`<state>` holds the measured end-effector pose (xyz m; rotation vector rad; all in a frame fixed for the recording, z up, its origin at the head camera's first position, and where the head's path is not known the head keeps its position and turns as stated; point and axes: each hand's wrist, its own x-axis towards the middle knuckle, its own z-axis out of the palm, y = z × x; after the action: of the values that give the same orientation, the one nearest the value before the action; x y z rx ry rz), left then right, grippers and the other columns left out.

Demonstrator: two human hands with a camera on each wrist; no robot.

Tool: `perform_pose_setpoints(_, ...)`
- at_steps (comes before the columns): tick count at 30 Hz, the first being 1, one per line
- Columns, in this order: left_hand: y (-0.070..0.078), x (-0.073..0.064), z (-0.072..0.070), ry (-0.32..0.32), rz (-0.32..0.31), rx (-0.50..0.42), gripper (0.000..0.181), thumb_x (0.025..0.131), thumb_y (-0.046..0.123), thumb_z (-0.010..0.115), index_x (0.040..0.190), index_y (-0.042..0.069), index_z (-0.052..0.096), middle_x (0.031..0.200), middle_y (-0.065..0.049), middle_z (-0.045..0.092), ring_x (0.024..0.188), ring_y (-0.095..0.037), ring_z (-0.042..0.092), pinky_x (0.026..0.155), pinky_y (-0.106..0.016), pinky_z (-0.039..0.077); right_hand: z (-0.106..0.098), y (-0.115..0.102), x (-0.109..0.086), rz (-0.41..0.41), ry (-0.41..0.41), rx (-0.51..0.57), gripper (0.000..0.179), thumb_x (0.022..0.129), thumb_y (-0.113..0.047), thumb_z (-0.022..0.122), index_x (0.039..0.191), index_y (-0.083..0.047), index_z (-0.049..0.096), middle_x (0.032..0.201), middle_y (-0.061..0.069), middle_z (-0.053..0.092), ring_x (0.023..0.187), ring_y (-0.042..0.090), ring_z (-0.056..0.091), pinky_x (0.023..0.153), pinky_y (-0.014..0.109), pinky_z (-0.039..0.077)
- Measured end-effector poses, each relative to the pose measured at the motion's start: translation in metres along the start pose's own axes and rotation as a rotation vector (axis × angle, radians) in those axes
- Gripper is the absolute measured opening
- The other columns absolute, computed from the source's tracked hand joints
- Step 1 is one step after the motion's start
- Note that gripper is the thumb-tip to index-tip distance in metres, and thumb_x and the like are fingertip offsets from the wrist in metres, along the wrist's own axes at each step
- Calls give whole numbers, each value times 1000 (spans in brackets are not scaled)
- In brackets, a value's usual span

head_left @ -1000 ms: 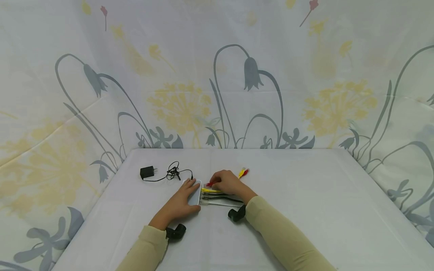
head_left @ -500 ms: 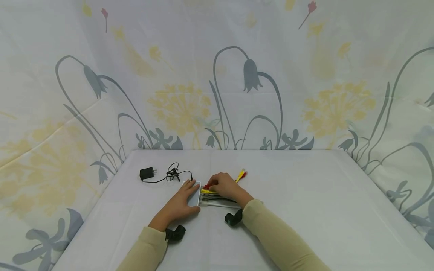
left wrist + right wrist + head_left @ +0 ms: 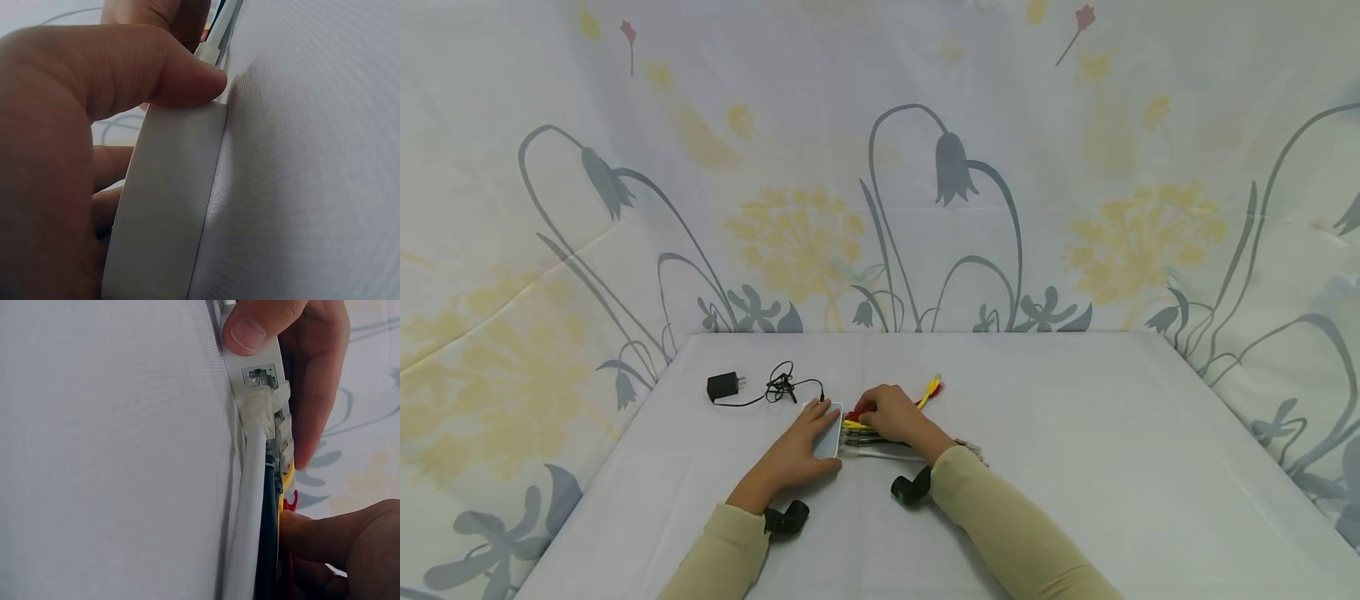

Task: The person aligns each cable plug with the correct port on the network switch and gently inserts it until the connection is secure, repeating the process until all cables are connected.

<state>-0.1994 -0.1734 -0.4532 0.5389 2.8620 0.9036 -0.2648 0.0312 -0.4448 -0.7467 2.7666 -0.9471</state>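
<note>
My left hand [image 3: 796, 446] holds a small white network switch [image 3: 172, 194] flat on the table, thumb at its near corner and fingers over the top to its far side. Along the switch's right side, a white Ethernet cable [image 3: 250, 500], dark cables [image 3: 270, 537] and a yellow cable [image 3: 856, 425] lead into a row of ports. With thumb and fingertips, my right hand [image 3: 891, 414] pinches a red Ethernet cable [image 3: 852, 415] beyond the yellow one. Its plug is right at the switch's side, mostly hidden by the fingers.
Behind the switch, a black power adapter [image 3: 722, 385] lies at the left, its bundled cord [image 3: 781, 385] running to the switch. Loose yellow and red cable ends [image 3: 935, 387] stick out behind my right hand. More clear plugs [image 3: 973, 451] lie by my right cuff.
My right hand has moved slightly left and toward me, bringing the red plug up to the switch. My left hand has stayed on the switch.
</note>
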Motion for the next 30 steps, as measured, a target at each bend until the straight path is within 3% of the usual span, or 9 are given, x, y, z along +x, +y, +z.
perform_pose_setpoints(11, -1, 2, 2, -6, -15, -11, 78, 78, 27, 72, 148, 12, 41, 161, -7, 26, 151, -32, 12, 113, -59, 27, -2, 1, 0, 0, -55, -1, 21, 93, -10, 60, 107, -11, 74, 105, 3, 72, 101, 19, 64, 90, 38, 52)
perform_pose_setpoints(30, 1, 1, 0, 10, -11, -22, 77, 78, 26, 72, 148, 12, 42, 160, -5, 27, 151, -30, 13, 115, -58, 26, -3, -2, 2, -22, -52, -16, 20, 91, -7, 61, 105, -10, 75, 103, 3, 72, 99, 18, 64, 88, 36, 52)
